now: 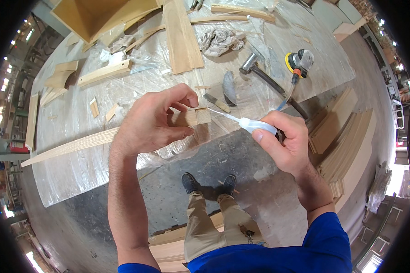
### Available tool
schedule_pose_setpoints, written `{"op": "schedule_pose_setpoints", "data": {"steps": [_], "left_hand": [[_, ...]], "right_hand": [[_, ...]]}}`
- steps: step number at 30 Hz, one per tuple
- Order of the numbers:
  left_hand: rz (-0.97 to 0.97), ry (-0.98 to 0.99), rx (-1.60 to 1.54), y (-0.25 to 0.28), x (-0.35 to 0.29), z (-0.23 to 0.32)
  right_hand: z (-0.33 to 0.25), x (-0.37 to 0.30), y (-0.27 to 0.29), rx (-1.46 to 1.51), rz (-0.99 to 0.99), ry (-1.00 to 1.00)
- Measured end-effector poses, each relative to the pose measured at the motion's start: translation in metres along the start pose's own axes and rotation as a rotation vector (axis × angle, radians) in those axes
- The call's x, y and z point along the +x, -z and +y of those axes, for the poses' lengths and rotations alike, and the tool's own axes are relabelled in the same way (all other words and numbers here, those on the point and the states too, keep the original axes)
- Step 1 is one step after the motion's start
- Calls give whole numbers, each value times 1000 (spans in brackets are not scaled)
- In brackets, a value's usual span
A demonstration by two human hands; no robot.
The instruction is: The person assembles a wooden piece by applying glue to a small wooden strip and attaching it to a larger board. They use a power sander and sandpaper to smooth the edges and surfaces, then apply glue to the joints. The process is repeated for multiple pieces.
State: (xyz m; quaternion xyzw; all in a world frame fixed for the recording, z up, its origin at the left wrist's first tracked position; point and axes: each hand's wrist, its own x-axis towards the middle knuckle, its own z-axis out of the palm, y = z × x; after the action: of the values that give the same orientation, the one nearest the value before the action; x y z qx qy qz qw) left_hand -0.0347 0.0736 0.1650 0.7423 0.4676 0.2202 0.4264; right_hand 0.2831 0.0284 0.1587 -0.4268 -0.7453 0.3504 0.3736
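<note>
A long pale wooden rail [79, 144] runs along the near edge of the plastic-covered table. My left hand [157, 119] curls over it near its right end, fingers on the far side and thumb on the near side. My right hand [288, 141] is closed around a white squeeze bottle [256, 126] with a long thin nozzle. The bottle is tilted, and its nozzle tip points left at the rail's end, at or very close to the wood. Just beyond the tip lies a short flat blade with a wooden handle [222, 106], beside a dark curved piece [229, 88].
Farther off lie a hammer [269, 79], a sander with a hose [299, 62], crumpled plastic [221, 42] and a wide board [182, 38]. A wooden box [89, 20] stands far left. Stacked boards [346, 150] are at right. Wood scraps [94, 108] dot the table.
</note>
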Motion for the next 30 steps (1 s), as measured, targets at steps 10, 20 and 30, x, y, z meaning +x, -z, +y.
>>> {"op": "schedule_pose_setpoints", "data": {"steps": [10,20,30], "left_hand": [[-6,35,40,-2,-1,1],[28,-17,98,-9,-12,5],[413,-407,631,-117,-89,-29]], "right_hand": [[1,-3,-2,17,-1,-17],[19,-37,-8,432,98,-303],[39,-85,-32,592,154,-472]]}}
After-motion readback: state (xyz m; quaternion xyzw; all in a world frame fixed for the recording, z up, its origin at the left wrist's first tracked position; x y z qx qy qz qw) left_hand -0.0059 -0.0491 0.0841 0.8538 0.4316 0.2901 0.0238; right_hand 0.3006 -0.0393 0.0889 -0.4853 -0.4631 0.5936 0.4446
